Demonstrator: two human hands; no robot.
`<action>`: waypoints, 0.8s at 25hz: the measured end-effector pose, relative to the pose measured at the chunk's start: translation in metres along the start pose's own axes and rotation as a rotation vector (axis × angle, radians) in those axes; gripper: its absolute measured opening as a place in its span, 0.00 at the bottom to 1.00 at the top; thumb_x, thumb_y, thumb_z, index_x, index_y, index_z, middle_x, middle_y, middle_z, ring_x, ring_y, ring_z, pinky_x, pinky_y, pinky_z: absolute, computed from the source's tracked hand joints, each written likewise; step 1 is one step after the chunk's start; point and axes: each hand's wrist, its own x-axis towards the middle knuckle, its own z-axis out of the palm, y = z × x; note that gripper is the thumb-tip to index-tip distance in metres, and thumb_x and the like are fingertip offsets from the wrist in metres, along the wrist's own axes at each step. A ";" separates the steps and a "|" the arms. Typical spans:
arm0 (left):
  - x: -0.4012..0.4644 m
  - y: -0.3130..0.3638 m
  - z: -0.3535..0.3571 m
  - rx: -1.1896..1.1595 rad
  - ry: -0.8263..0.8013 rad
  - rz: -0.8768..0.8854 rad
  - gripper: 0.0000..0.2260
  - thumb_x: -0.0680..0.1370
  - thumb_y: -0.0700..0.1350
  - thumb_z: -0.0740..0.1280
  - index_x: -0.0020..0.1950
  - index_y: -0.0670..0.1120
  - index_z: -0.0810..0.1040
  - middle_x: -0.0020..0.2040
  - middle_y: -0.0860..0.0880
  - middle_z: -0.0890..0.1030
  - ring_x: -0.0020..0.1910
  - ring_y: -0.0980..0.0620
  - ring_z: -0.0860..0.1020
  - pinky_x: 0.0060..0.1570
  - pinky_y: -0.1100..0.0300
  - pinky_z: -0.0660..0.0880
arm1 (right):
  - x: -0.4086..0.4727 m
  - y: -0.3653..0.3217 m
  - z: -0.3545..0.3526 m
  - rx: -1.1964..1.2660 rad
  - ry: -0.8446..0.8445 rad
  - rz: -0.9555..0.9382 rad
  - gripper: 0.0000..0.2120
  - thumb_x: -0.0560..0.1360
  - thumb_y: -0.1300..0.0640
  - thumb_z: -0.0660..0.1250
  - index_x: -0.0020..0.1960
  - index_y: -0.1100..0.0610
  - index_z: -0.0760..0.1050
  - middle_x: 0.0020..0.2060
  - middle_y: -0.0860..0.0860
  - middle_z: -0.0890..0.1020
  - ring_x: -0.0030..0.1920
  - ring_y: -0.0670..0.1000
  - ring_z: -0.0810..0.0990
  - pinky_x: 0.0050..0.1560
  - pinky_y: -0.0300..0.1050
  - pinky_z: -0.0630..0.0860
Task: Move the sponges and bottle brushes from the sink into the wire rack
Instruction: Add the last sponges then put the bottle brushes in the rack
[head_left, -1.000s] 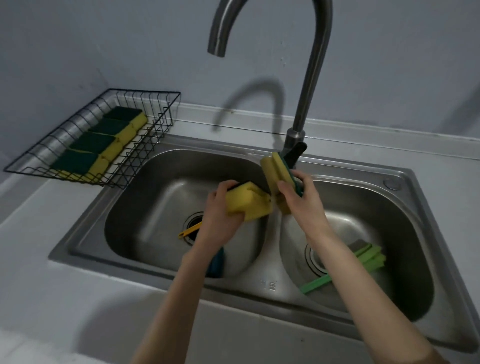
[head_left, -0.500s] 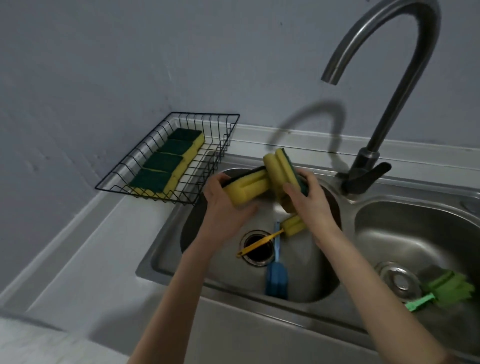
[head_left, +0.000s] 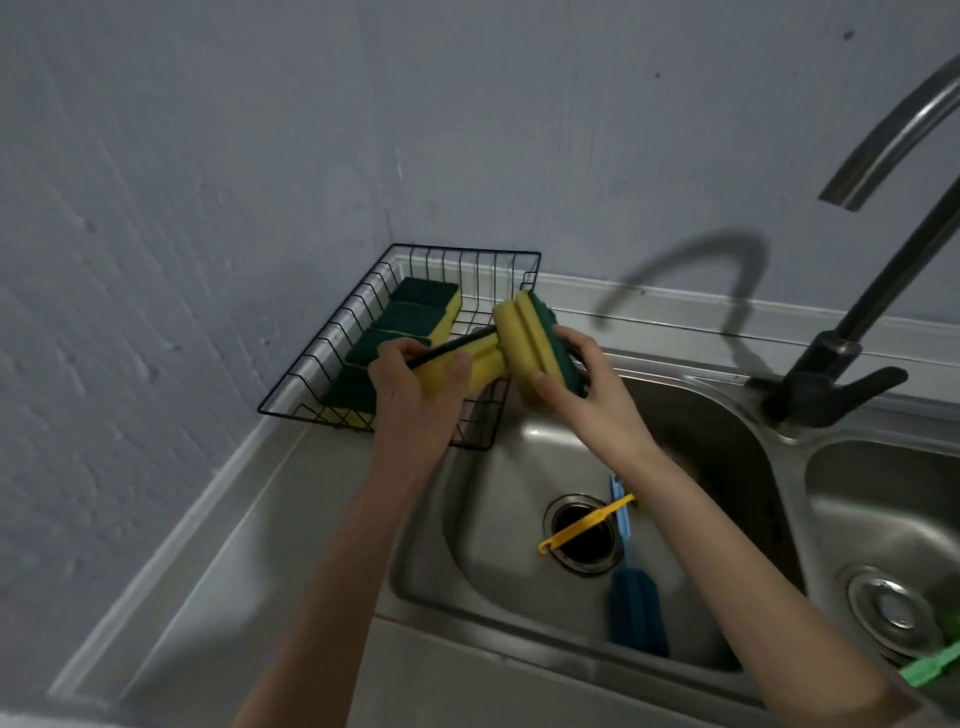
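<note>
My left hand grips a yellow sponge with a dark scrub side, held over the near right part of the black wire rack. My right hand holds a second yellow-and-green sponge on edge at the rack's right rim, touching the first. Several yellow-green sponges lie in a row along the rack's left side. In the left basin of the sink lie a yellow bottle brush across the drain and a blue bottle brush. A green brush shows in the right basin.
The dark tap rises at the right behind the sink, its spout arching overhead. The rack stands in the wall corner on the grey counter. A round drain cover sits in the right basin.
Both hands have carried their sponges left and back, from over the sink divider to above the rack. The view has swung left with them.
</note>
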 end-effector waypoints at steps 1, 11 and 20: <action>0.008 -0.004 -0.007 -0.001 0.013 0.006 0.13 0.75 0.47 0.64 0.53 0.47 0.62 0.56 0.48 0.62 0.52 0.51 0.68 0.50 0.57 0.69 | 0.006 -0.001 0.009 -0.030 -0.023 -0.021 0.27 0.73 0.53 0.67 0.70 0.49 0.62 0.61 0.47 0.71 0.61 0.50 0.73 0.62 0.46 0.72; 0.091 -0.046 -0.049 0.029 0.006 -0.075 0.12 0.75 0.46 0.64 0.53 0.48 0.62 0.56 0.49 0.62 0.51 0.51 0.68 0.38 0.64 0.69 | 0.120 -0.019 0.051 -0.329 -0.070 -0.066 0.30 0.71 0.57 0.69 0.70 0.55 0.62 0.65 0.57 0.72 0.59 0.52 0.73 0.54 0.34 0.66; 0.150 -0.078 -0.054 0.076 -0.078 -0.071 0.12 0.73 0.45 0.65 0.52 0.52 0.64 0.55 0.51 0.62 0.46 0.59 0.68 0.39 0.69 0.66 | 0.240 -0.001 0.098 -0.530 -0.236 -0.078 0.30 0.70 0.58 0.69 0.69 0.57 0.63 0.64 0.58 0.74 0.64 0.58 0.72 0.68 0.51 0.68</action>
